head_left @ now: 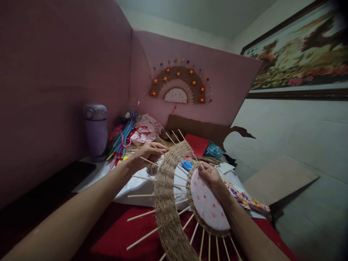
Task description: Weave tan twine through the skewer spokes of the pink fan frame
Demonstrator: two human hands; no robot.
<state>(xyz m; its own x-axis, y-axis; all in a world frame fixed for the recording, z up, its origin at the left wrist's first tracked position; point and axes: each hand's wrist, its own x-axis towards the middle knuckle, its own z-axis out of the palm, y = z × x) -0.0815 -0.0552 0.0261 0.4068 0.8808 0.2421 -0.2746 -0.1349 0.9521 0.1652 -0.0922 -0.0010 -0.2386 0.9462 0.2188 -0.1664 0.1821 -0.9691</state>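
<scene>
I hold a half-made fan-shaped craft: a pink dotted half-disc (pixel 208 204) edged with jute, thin wooden sticks (pixel 141 215) fanning out from it, and a wide woven jute band (pixel 170 203) across the sticks. My right hand (pixel 213 177) grips the top edge of the pink half-disc, thumb on its face. My left hand (pixel 148 152) is closed at the far end of the jute band, fingers pinched around a stick and the twine there.
A finished fan with red flowers (pixel 179 87) hangs on the pink partition. A purple flask (pixel 95 130), coloured pipe cleaners (pixel 122 139), pink cloth (pixel 146 130), red card (pixel 197 144), a blue bundle (pixel 213 149) and patterned strips (pixel 248 203) lie on the white-covered table. Cardboard (pixel 280 179) lies at right.
</scene>
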